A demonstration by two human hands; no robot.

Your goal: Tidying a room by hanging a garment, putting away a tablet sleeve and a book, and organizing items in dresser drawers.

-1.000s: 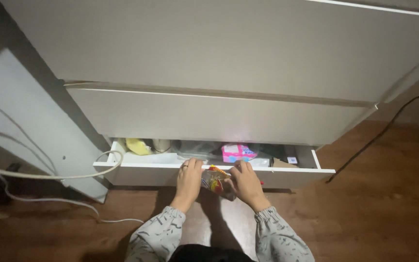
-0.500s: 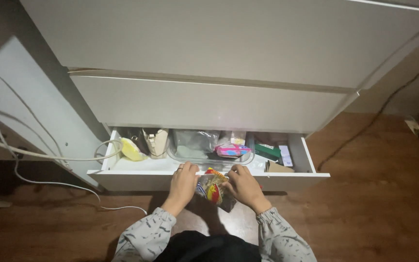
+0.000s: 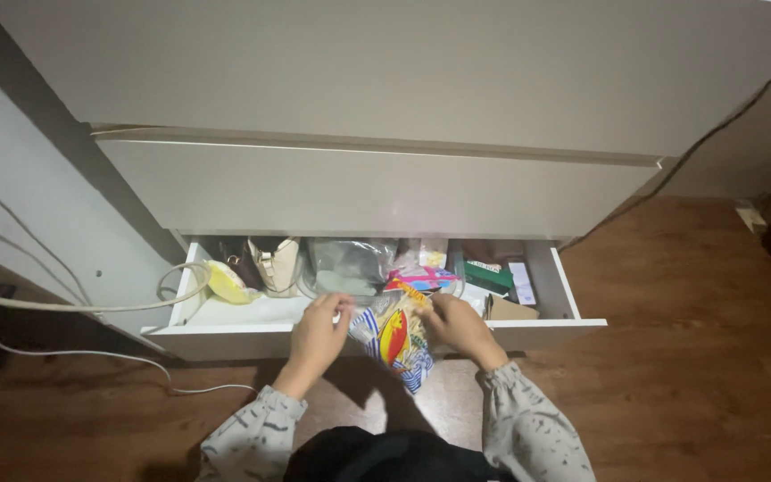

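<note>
Fingers of both hands gripping snack packet [image 3: 401, 339], open drawer [image 3: 252, 328] crammed behind, white cable [image 3: 73, 306] alongside

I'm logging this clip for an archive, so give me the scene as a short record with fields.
setting: white chest of drawers on brown wooden floor
open part: bottom drawer, pulled out
left hand: grips colourful crinkly snack packet
right hand: grips the same packet
in drawer: yellow round object, beige handbag, clear plastic bag, green box
beside: white cable
</note>
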